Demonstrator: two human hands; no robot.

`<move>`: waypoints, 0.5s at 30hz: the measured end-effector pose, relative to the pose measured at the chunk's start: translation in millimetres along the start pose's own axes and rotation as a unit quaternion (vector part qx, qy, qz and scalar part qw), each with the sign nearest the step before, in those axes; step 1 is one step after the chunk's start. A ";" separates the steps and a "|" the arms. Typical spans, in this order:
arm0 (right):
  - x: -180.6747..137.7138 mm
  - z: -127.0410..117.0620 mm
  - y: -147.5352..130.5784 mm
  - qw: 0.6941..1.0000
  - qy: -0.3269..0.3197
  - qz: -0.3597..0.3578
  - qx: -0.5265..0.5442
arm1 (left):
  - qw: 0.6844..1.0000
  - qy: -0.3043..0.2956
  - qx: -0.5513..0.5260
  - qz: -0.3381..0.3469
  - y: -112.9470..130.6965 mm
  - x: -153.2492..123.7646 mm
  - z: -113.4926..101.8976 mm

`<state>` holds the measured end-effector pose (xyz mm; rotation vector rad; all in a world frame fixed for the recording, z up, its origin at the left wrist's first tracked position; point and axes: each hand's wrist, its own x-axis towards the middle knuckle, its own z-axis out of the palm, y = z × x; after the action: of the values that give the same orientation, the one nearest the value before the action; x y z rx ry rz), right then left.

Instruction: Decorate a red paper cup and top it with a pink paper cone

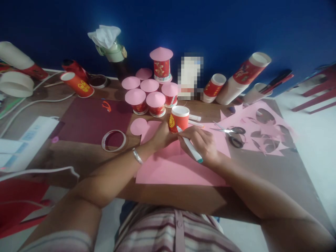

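Observation:
My left hand [163,135] is wrapped around the lower left side of a red paper cup [181,120] with a yellow print and a white rim. Pinched in my right hand [202,141] is a white marker [191,147] with a teal end, its tip at the cup's side. Whether the tip touches the cup, I cannot tell. Under both hands lies a pink paper sheet [181,171]. Beside the left hand rests a pink paper disc [139,126]. Behind the cup stand several red cups topped with pink paper cones [155,99].
Scissors [231,131] lie open on cut pink paper scraps [262,127] at the right. Leaning stacks of paper cups [243,77] stand behind them. A tape roll [113,140] sits left, near a dark red sheet [91,119]. White cables [39,171] cross the left side.

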<state>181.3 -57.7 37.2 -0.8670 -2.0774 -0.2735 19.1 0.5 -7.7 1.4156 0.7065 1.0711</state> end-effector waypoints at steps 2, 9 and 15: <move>-0.4 -0.6 0.1 1.000 -0.007 0.002 0.004 | 1.000 0.002 -0.006 -0.008 1.0 0.0 0.4; -0.8 -1.4 2.3 1.000 0.008 0.008 0.012 | 1.000 -0.002 0.001 -0.029 11.8 -1.1 -1.4; 2.1 -5.1 4.8 0.999 0.012 0.015 0.031 | 0.999 -0.013 -0.009 -0.030 12.6 -0.1 -3.5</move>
<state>186.8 -55.6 41.5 -0.8533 -2.0374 -0.2020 13.9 0.0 4.2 1.3820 0.7149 1.0083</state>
